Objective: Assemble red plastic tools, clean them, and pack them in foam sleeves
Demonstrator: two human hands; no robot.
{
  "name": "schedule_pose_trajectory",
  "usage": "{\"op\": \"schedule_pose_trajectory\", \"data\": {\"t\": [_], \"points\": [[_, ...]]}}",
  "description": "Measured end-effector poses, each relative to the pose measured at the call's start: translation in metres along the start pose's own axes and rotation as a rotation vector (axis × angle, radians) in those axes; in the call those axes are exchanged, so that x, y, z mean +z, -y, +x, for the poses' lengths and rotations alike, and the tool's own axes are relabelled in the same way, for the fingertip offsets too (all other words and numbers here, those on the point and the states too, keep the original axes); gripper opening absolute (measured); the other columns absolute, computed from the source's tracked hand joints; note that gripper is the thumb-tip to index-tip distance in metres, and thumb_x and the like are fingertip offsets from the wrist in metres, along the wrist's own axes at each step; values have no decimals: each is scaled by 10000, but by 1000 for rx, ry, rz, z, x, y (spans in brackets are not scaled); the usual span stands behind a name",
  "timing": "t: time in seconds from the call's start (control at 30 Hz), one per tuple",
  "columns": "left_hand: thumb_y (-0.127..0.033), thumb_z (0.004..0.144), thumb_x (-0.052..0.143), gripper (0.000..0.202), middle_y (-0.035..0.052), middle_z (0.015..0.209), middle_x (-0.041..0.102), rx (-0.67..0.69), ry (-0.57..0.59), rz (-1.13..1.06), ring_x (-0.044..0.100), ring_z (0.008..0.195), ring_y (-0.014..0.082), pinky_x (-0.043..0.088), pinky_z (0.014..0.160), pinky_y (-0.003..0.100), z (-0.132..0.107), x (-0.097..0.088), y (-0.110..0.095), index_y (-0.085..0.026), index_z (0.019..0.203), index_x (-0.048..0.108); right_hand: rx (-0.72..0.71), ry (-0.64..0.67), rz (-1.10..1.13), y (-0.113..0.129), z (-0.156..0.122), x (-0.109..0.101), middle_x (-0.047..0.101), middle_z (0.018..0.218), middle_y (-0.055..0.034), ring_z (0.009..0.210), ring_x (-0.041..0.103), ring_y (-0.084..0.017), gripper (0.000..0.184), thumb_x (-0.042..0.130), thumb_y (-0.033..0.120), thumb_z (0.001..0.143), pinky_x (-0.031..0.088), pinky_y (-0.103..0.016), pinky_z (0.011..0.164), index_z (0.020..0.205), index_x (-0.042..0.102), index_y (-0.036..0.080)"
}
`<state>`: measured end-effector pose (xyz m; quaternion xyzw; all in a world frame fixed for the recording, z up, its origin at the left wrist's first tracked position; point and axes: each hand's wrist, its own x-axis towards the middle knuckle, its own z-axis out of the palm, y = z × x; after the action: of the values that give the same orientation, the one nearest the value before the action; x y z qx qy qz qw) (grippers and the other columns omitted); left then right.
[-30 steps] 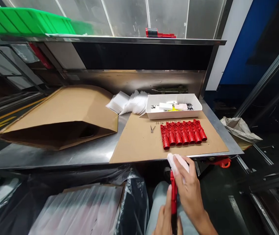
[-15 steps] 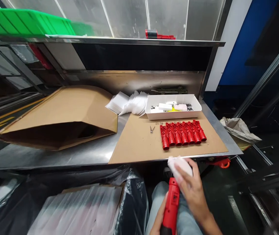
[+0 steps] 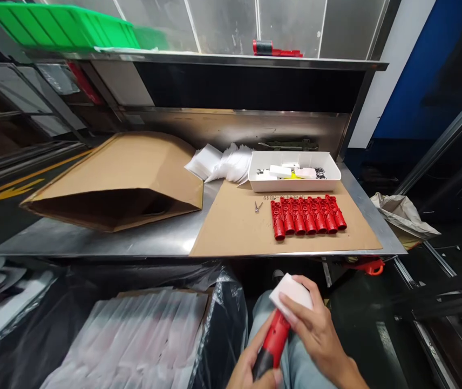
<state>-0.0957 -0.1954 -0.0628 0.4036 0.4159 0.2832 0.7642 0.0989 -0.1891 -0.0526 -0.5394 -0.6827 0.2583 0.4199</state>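
Note:
In my left hand [image 3: 255, 359] is a red and black plastic tool housing [image 3: 276, 339], tilted over my lap, with the fingers wrapped round its lower part. My right hand [image 3: 318, 329] grips a white foam block [image 3: 291, 297] between thumb and fingers. The block touches or covers the upper end of the housing; exact contact is hidden. Beyond my hands, on a cardboard sheet [image 3: 231, 227], lies a row of several red plastic housing parts [image 3: 306, 216]. Small metal snips [image 3: 257, 207] rest to their left.
A white bin [image 3: 296, 185] of small parts stands behind the row, beside a stack of white foam sleeves [image 3: 231, 163]. An open cardboard box [image 3: 134, 167] lies at left. Below, a lined crate [image 3: 231, 308] holds wrapped pieces. A green bin [image 3: 61, 29] sits on the shelf.
The housing has turned in my left hand, now leaning more to the right with its black part showing more. My right hand has moved the foam block down onto its end. The camera view has shifted slightly.

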Motion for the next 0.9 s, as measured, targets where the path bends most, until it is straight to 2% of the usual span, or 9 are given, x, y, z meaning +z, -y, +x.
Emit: {"op": "schedule_pose_trajectory", "data": {"t": [0.1,0.2,0.27,0.4,0.53,0.63,0.7,0.83,0.9], "points": [[-344,712,731,932,-21,629,619,-213,-36,28,428,369,73,295,369,168,6,-27,32,-218,1522,288,199,152,19,-34,-23,43,445,1480,-65,1190,633,-228,359,418,385,999,512,-371,1003,1307,600,404],[-310,741,659,844,-41,553,543,-351,-95,-11,383,352,50,240,353,137,3,-47,72,-115,1494,331,269,254,32,-64,-54,88,538,1419,-131,1143,669,-264,387,412,419,992,543,-382,943,1278,649,312],[-331,780,634,788,-42,560,531,-415,-141,-45,361,358,33,217,358,120,-2,-56,94,-113,1483,351,295,307,39,-76,-74,106,541,1424,-140,1164,658,-265,398,397,407,997,530,-381,961,1278,652,288],[-341,762,693,853,-34,572,558,-483,-160,-107,377,350,37,210,344,120,-3,-67,120,-144,1503,318,335,395,29,-89,-94,112,466,1498,-91,1263,585,-244,380,410,352,997,471,-381,1040,1328,597,354],[-253,721,759,893,-35,562,588,-530,-143,-177,440,339,68,214,322,134,7,-77,133,-194,1503,333,396,462,-8,-105,-91,116,429,1521,-78,1285,561,-261,406,445,253,963,480,-386,1033,1320,604,364],[-201,777,736,767,-62,582,580,-522,-149,-279,428,340,54,225,317,133,10,-85,142,-214,1465,395,413,469,-28,-110,-87,126,415,1528,-50,1313,532,-259,424,444,223,957,460,-399,1058,1319,599,380],[-196,838,694,621,-62,604,580,-529,-148,-364,419,347,44,229,310,126,8,-89,147,-194,1409,452,423,459,-38,-105,-89,131,394,1539,-49,1332,512,-267,422,422,251,974,454,-413,1069,1346,573,378],[-287,962,558,282,-43,656,578,-574,-144,-587,419,383,28,303,320,112,3,-94,159,-146,1206,565,398,464,-35,-89,-97,130,339,1576,-32,1368,474,-263,426,395,319,999,450,-407,1083,1400,495,422],[-359,984,517,257,-42,668,567,-610,-126,-709,405,388,23,336,325,119,4,-96,165,-130,1065,600,369,470,-34,-86,-94,128,370,1561,-16,1348,498,-258,410,427,349,993,464,-400,1069,1382,503,454]]}}
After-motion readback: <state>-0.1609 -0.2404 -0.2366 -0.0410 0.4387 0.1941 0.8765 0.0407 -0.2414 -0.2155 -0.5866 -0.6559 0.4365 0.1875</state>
